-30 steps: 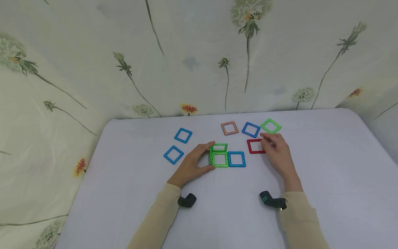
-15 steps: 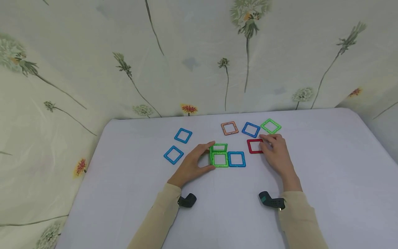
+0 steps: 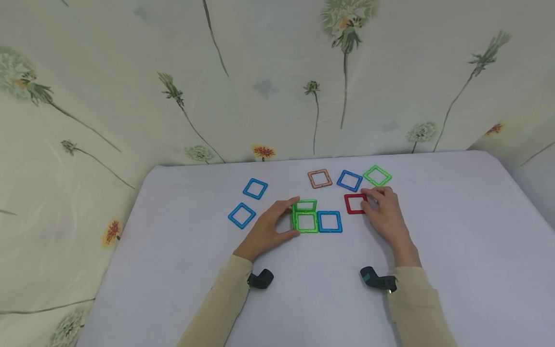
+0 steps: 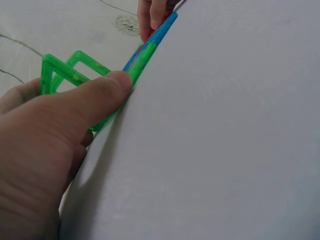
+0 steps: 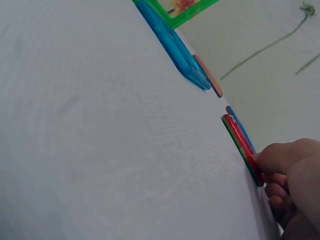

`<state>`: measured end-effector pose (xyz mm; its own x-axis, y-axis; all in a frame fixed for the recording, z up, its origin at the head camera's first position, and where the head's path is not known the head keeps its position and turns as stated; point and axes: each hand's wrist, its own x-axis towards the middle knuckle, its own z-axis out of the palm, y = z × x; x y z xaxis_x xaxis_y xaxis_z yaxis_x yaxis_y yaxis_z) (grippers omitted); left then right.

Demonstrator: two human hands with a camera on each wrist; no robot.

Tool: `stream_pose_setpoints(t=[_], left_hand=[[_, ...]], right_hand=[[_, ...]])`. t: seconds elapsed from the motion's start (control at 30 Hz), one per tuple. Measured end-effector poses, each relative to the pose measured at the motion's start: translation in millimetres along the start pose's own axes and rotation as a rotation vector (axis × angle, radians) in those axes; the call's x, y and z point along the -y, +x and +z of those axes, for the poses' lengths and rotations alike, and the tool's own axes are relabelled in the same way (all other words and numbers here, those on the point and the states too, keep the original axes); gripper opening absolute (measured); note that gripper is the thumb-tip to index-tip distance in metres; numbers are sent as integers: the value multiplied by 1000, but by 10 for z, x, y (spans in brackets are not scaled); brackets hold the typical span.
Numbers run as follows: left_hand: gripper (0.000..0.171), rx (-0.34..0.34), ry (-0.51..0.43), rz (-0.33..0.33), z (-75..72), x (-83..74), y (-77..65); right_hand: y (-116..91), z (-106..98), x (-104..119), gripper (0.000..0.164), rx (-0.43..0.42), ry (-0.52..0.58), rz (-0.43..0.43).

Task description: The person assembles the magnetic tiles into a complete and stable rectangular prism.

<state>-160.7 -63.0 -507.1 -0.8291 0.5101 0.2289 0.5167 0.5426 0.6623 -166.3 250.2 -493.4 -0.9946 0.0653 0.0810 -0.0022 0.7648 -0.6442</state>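
Observation:
In the head view my left hand [image 3: 273,226] grips a joined group of green magnetic tiles, thumb at the near corner and a fingertip at the far one. One green tile [image 3: 307,231] lies flat; others stand upright along its left and far edges. A blue magnetic tile [image 3: 330,231] lies flat against its right side. My right hand [image 3: 386,212] pinches the right edge of a red magnetic tile [image 3: 347,204], thumb on top in the right wrist view. A green strip [image 5: 237,143] shows along the red tile's lower edge there.
Behind lie an orange tile [image 3: 322,186], a blue tile [image 3: 341,177] and a light green tile [image 3: 370,171]. Two more blue tiles, a far one [image 3: 248,186] and a nearer one [image 3: 236,210], lie left of my left hand. A flowered cloth [image 3: 277,96] hangs behind the white table [image 3: 312,299].
My right hand has shifted slightly left and its fingers have drawn closer to the red tile's right edge. My left hand and the green tiles stay in place.

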Motion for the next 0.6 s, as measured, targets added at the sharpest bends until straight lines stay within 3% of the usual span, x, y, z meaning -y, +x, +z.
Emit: stream_pose_setpoints(t=[0.6], left_hand=[[88, -20, 2, 13, 18, 10, -11]], right_hand=[[-8, 36, -20, 27, -40, 28, 9]])
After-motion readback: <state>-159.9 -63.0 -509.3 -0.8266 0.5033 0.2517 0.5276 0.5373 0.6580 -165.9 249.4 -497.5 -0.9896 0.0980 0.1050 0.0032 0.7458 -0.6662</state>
